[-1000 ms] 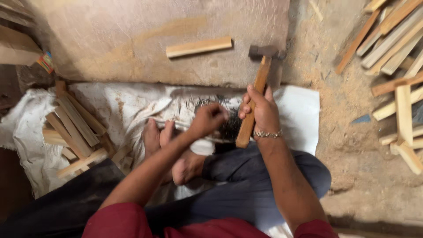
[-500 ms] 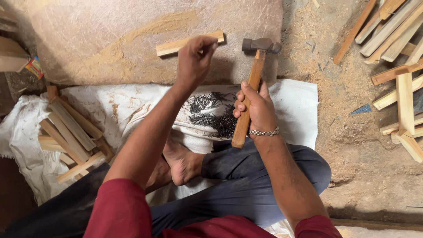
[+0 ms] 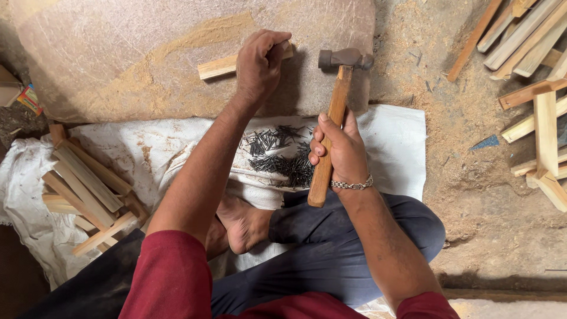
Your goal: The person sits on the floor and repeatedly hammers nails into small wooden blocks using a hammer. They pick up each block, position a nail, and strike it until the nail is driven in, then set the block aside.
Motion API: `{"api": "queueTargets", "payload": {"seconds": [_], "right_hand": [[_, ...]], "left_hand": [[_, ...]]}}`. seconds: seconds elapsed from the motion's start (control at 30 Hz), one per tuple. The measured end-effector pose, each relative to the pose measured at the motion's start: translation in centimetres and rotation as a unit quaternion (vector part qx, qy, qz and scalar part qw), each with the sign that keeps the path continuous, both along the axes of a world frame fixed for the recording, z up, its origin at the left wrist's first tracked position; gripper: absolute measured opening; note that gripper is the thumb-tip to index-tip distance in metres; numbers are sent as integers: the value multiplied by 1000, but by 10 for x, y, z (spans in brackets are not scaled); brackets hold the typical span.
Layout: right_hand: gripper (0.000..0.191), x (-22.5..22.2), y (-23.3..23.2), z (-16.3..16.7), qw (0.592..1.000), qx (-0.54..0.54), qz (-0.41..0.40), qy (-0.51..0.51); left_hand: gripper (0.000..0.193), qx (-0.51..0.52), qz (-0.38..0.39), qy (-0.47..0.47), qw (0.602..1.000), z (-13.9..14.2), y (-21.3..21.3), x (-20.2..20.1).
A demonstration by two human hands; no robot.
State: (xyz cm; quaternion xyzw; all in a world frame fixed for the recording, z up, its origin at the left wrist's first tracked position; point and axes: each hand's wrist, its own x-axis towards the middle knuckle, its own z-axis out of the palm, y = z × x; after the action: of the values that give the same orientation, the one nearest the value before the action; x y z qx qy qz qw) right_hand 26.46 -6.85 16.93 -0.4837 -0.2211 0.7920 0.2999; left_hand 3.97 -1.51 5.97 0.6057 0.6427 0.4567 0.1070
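Note:
My left hand (image 3: 260, 62) reaches out to a short wooden strip (image 3: 218, 66) lying on a large flat stone slab (image 3: 147, 53); its fingers are pinched together on the strip's right end, and whether a nail sits between them is hidden. My right hand (image 3: 339, 147) grips the wooden handle of a hammer (image 3: 336, 94), whose dark metal head hovers just right of the strip. A heap of small dark nails (image 3: 283, 156) lies on white sacking (image 3: 390, 142) between the slab and my crossed legs.
A stack of short wooden strips (image 3: 85, 189) rests on the sacking at my left. More wooden strips and joined frames (image 3: 540, 106) lie on the sawdust-covered ground at the right. A small colourful packet (image 3: 29, 99) sits at the far left.
My left hand went from the nail heap up to the strip on the slab and now pinches at its right end. The hammer stayed upright in my right hand.

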Motion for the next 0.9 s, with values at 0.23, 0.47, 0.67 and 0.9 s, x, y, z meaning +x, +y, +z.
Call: {"api": "queueTargets", "payload": {"seconds": [0.23, 0.47, 0.67, 0.9], "right_hand": [[31, -5, 0, 1, 999, 40, 14, -26], [73, -14, 1, 5, 949, 185, 131, -218], [69, -24, 1, 10, 772, 518, 142, -340], [80, -40, 18, 20, 754, 441, 258, -412]], "left_hand": [[7, 14, 1, 23, 1000, -22, 3, -3], [15, 24, -6, 57, 998, -27, -1, -9], [78, 6, 6, -38, 999, -21, -7, -15], [92, -6, -2, -47, 999, -22, -2, -18]]}}
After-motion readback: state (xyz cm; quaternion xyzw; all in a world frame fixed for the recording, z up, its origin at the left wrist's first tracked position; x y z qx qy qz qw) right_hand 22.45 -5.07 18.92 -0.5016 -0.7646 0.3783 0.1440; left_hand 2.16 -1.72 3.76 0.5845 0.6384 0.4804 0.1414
